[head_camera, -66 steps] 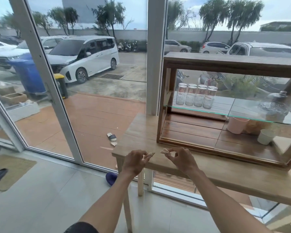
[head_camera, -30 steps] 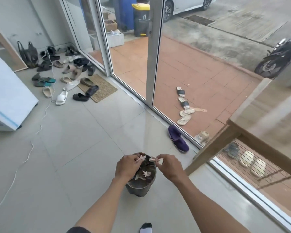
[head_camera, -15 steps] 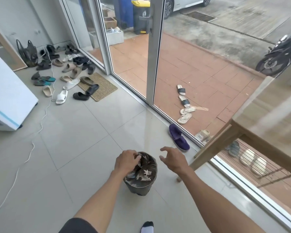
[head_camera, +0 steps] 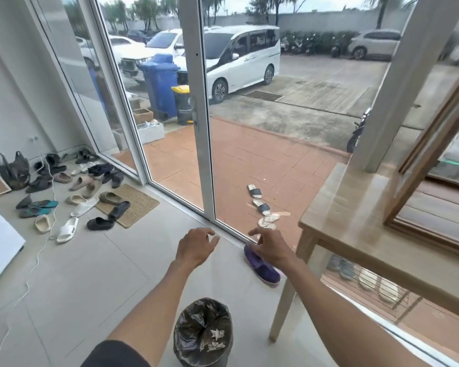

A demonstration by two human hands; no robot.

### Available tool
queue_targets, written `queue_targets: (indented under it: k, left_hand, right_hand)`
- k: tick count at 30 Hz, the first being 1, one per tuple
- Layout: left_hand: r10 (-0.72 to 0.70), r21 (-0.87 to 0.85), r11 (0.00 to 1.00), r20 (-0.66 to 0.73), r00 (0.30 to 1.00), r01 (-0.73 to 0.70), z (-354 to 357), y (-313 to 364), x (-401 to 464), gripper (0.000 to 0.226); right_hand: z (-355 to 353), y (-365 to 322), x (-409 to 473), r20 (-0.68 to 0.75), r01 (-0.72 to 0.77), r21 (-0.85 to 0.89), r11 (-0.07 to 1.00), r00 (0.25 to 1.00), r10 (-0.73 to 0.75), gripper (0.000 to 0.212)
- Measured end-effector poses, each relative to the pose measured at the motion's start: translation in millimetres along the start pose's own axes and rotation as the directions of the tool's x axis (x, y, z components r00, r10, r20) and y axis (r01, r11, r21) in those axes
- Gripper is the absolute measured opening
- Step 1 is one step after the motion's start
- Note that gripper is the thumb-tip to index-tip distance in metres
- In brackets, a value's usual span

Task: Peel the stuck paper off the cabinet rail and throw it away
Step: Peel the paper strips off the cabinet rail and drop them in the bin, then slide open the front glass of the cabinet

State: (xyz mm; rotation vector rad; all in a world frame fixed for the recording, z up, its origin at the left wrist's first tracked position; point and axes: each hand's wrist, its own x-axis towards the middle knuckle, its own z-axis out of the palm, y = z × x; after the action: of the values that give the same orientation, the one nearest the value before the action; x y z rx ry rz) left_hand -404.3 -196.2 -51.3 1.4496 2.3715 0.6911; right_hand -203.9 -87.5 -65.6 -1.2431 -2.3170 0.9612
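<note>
A small bin lined with a dark bag stands on the floor tiles at the bottom middle, with pale paper scraps lying inside it. My left hand hovers well above and beyond the bin, fingers apart and empty. My right hand is level with it to the right, fingers spread, also holding nothing. The wooden glass-fronted cabinet stands on the wooden table at the right, blurred; its rail cannot be made out.
A purple slipper lies on the floor just under my right hand. A glass sliding door runs ahead. Several shoes and a doormat lie at the left. A white cable trails across the tiles.
Both hands let the paper scraps fall into the bin and lifted away, empty and spread. The view has tilted up from the bin toward the door and table.
</note>
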Motion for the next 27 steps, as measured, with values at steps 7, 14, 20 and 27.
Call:
queue_targets:
  k: [7,14,20,27]
  left_hand:
    - [0.203,0.025,0.979,-0.061,0.977,-0.202,-10,114,20,0.03]
    - [0.356,0.014,0.935,-0.014,0.935,-0.356,39,228,17,0.029]
    - [0.507,-0.037,0.862,0.06,0.86,-0.506,104,327,-4,0.027]
    - [0.66,-0.073,0.751,0.128,0.74,-0.657,174,417,-49,0.021]
  right_hand:
    - [-108,9,-17,-0.183,0.023,-0.029,0.999,0.983,-0.028,0.019]
    - [-205,73,-72,-0.335,-0.086,-0.073,0.994,0.94,0.057,0.021]
    - [-277,139,-144,-0.47,-0.219,-0.077,0.973,0.868,0.158,0.019]
    - [-345,203,-232,-0.568,-0.366,-0.036,0.93,0.773,0.283,0.021]
